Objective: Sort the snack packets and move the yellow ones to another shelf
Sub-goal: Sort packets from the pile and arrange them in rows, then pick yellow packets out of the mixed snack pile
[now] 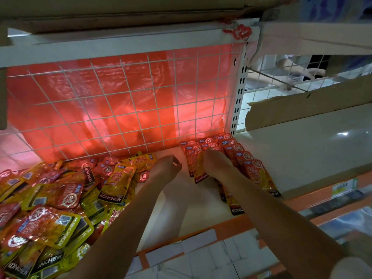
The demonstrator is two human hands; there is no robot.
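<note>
**Now sorting packets on the white shelf**

Both bare arms reach over the white metal shelf, which serves as landmark. At its left end lies a loose heap of red and yellow foil snack packets. At its right end, against the white wire mesh back panel, red-orange packets stand in tidy overlapping rows. The left hand hovers between heap and rows, fingers loosely curled, its grip holding nothing. The right hand rests on the rows; whether its grip holds a packet I cannot tell.
</note>
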